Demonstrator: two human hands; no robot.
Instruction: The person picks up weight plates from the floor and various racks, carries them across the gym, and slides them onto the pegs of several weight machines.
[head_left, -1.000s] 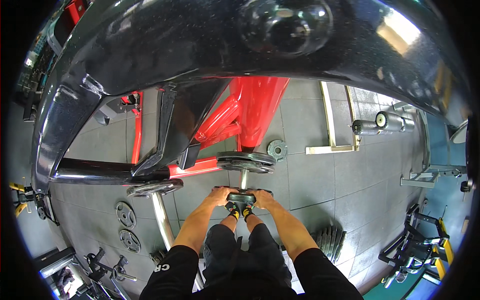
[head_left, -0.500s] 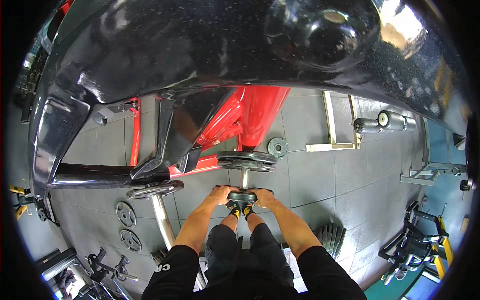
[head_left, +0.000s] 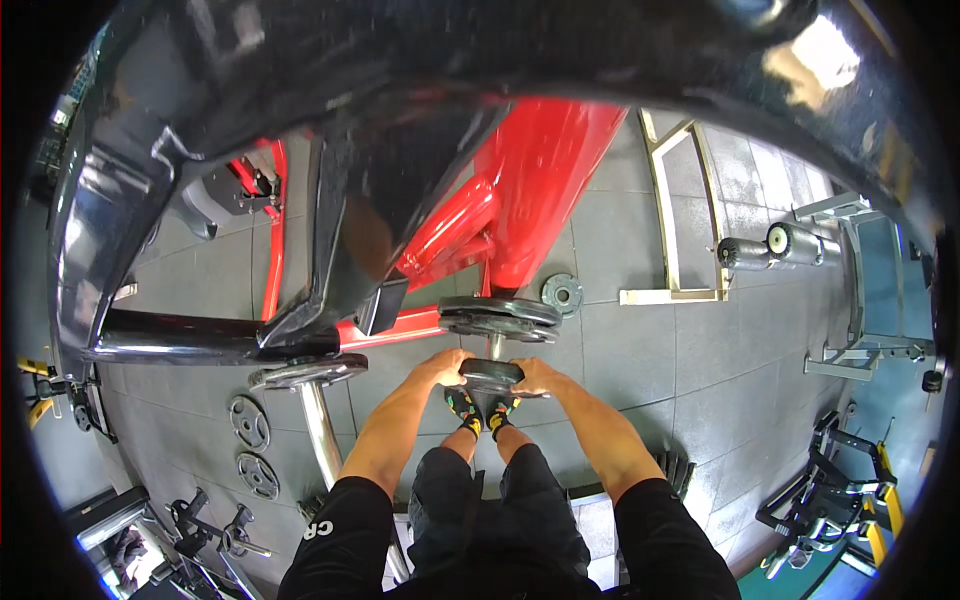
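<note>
Between my hands is a dark weight plate (head_left: 491,375), held close to the near end of a short metal post (head_left: 497,347). My left hand (head_left: 446,367) is closed on the plate's left side and my right hand (head_left: 535,377) on its right. Some of the fingers are hidden behind the plate. Farther along the same post, black weight plates (head_left: 500,318) sit stacked against the red frame (head_left: 545,200) of a machine. Below the held plate, my feet in patterned socks (head_left: 464,404) stand on the floor.
Another plate (head_left: 308,371) sits on a second metal post (head_left: 322,430) at my left. Plates (head_left: 249,423) lie on the floor beyond it, and a small plate (head_left: 562,294) rests right of the red frame. A black machine arm (head_left: 300,60) crosses overhead. Padded rollers (head_left: 790,243) stand at right.
Both hands have moved the held plate away from me, closer to the stacked plates, so less of the post shows between them. The view has shifted slightly.
</note>
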